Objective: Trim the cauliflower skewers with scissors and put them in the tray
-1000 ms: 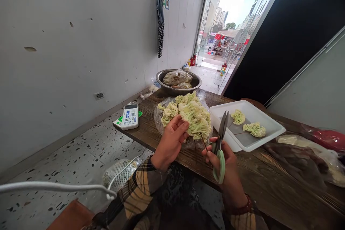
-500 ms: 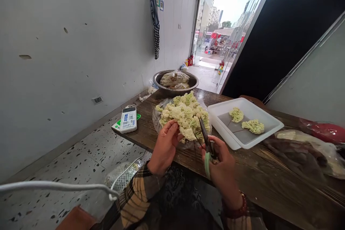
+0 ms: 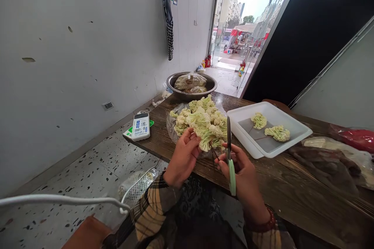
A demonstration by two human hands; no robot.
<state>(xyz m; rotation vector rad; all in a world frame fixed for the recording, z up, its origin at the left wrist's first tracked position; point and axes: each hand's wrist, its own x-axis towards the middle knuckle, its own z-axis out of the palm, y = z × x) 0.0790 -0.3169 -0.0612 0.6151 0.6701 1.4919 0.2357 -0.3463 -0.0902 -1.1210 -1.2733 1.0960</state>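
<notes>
My left hand (image 3: 184, 155) is closed on a cauliflower floret (image 3: 201, 124), its fingertips under the stalk. My right hand (image 3: 241, 171) holds scissors (image 3: 232, 175) with a light green handle, dark blades pointing up. Its thumb and fingertips also pinch a thin dark stick (image 3: 215, 152), whose far end meets the floret's stalk; whether it has gone in I cannot tell. Behind the hands, a heap of cauliflower florets (image 3: 181, 122) lies on a clear plastic bag (image 3: 172, 128). Two florets (image 3: 277, 133) with thin sticks lie in a white tray (image 3: 264, 151) to the right.
A metal basin (image 3: 172, 90) with bagged contents (image 3: 190, 81) stands at the far end of the wooden table (image 3: 274, 186). On the left corner sits a white box-shaped device (image 3: 140, 126). Plastic bags (image 3: 327, 159) lie at right. A white cable (image 3: 58, 200) crosses the lower left.
The floret in my left hand has turned, showing its stalk toward my right hand. The scissors have swung upright in my right hand, and the thin stick now meets the stalk.
</notes>
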